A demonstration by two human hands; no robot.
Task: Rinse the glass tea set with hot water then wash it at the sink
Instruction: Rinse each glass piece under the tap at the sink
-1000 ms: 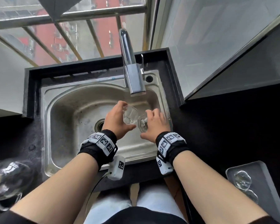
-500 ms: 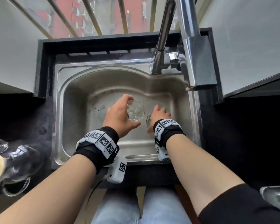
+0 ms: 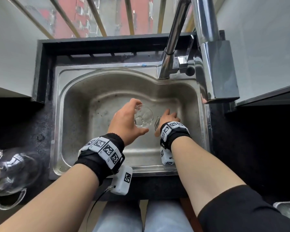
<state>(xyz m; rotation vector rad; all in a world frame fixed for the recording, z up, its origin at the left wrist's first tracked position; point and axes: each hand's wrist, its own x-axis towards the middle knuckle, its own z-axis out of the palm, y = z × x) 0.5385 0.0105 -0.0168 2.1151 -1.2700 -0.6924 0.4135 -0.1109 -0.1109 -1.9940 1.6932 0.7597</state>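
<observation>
This is looking like a small home kitchen. A stainless steel sink (image 3: 59, 114) is sitting inside a black speckled countertop (image 3: 40, 131), and a tall chrome faucet (image 3: 214, 67) is rising at its far right corner. Behind the sink, a window with metal bars (image 3: 97, 15) is facing a red building (image 3: 64, 22) outside. A glass pitcher (image 3: 15, 164) is standing on the counter left of the sink, and a tray (image 3: 288, 211) is showing at the lower right edge. Over the basin, the left hand (image 3: 124, 124) is holding a glass cup (image 3: 144, 118) and the right hand (image 3: 169, 117) a second small glass (image 3: 157, 122), as in dishwashing.
</observation>
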